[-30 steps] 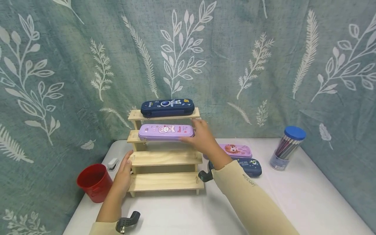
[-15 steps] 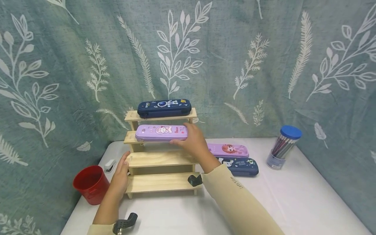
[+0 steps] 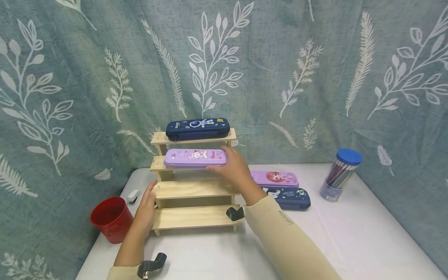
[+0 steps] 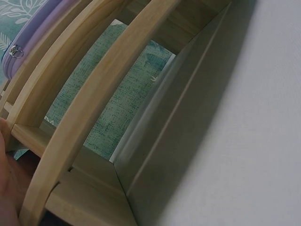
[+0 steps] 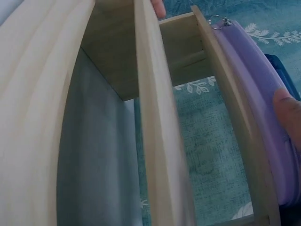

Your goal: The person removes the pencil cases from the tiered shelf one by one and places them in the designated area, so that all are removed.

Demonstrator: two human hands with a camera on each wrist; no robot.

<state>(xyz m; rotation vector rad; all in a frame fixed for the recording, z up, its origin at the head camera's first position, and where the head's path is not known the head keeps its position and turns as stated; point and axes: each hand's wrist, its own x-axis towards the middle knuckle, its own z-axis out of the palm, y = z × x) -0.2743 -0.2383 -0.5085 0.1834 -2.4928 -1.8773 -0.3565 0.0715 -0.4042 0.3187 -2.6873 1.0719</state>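
A purple pencil case (image 3: 190, 158) with a cartoon figure lies on the second shelf from the top of a small wooden step rack (image 3: 196, 188). My right hand (image 3: 234, 167) grips its right end, with a thumb along the front edge; in the right wrist view the thumb (image 5: 288, 113) presses on the purple side. On the top shelf sits a navy pencil case (image 3: 197, 129) with an astronaut print. My left hand (image 3: 146, 212) touches the rack's left side with fairly straight fingers. In the left wrist view this hand (image 4: 9, 183) is partly cut off.
Right of the rack, a pink-purple pencil case (image 3: 274, 178) and another navy pencil case (image 3: 290, 198) lie on the white table (image 3: 353, 241), partly behind my right arm. Further right stands a blue-lidded tub of pencils (image 3: 339, 175). A red bucket (image 3: 112, 219) and white stapler (image 3: 133, 197) are at left.
My right hand has shifted slightly left and closed over the right end of the purple pencil case. The case stays on its shelf. My left hand keeps its place at the rack's side.
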